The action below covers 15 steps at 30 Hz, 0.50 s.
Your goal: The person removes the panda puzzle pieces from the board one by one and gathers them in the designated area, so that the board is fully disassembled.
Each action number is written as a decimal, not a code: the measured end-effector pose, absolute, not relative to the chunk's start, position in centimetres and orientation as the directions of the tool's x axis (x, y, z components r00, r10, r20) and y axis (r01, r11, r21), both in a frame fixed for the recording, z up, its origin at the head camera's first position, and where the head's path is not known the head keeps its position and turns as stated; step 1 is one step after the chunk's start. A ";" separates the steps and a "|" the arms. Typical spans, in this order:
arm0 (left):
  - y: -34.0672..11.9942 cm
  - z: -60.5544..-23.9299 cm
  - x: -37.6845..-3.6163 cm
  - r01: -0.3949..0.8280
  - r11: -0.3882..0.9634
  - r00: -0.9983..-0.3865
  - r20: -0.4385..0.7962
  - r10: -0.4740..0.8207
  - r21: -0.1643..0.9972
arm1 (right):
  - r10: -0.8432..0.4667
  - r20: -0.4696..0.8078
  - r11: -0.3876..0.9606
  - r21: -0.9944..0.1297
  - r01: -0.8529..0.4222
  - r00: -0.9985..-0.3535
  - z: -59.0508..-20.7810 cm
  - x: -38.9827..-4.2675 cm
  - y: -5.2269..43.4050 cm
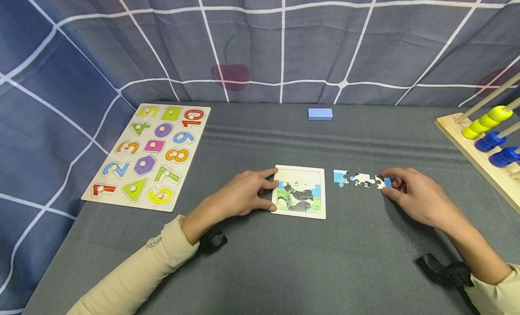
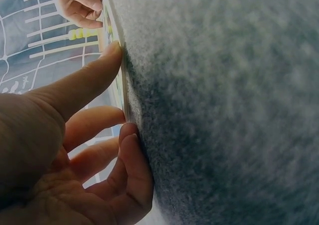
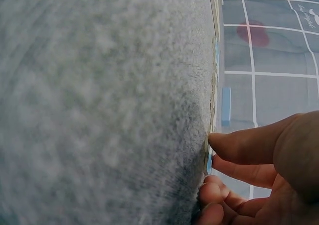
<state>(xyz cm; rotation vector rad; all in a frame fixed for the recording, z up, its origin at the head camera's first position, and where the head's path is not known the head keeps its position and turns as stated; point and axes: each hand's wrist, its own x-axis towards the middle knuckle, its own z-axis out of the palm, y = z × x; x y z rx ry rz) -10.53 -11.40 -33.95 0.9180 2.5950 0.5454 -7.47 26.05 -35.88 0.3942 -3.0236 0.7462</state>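
Note:
A square wooden jigsaw board (image 1: 299,169) with a partly assembled panda picture lies flat in the middle of the table. My left hand (image 1: 243,193) holds its left edge, thumb near the lower corner and index finger near the upper one. To the right of the board, puzzle pieces lie in a row: a blue one (image 1: 340,177), a black-and-white one (image 1: 362,180) and a black, white and blue puzzle piece (image 1: 387,183). My right hand (image 1: 416,195) pinches this last piece between thumb and index finger. Its edge (image 3: 209,163) shows in the right wrist view.
A peg board of numbers and shapes (image 1: 138,152) lies at the left. Near the back curtain sits a small blue block (image 1: 320,114). On the right is a wooden base (image 1: 479,152) with rods and yellow and blue beads.

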 end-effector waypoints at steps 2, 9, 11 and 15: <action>-11.4 -33.9 -10.5 0.522 0.720 -0.737 -0.183 0.651 0.457 | -0.240 0.064 0.855 -0.458 -0.242 -0.969 -35.9 -7.4 26.0; -11.4 -34.0 -10.5 0.511 0.731 -0.741 -0.199 0.641 0.452 | -0.214 0.046 0.873 -0.438 -0.212 -0.976 -35.3 -7.2 25.8; -11.3 -33.9 -10.5 0.508 0.733 -0.743 -0.202 0.639 0.452 | -0.200 0.046 0.884 -0.423 -0.201 -0.979 -34.9 -7.1 25.8; -11.3 -33.9 -10.5 0.515 0.727 -0.741 -0.190 0.644 0.454 | -0.201 0.069 0.884 -0.416 -0.212 -0.977 -34.2 -6.9 25.5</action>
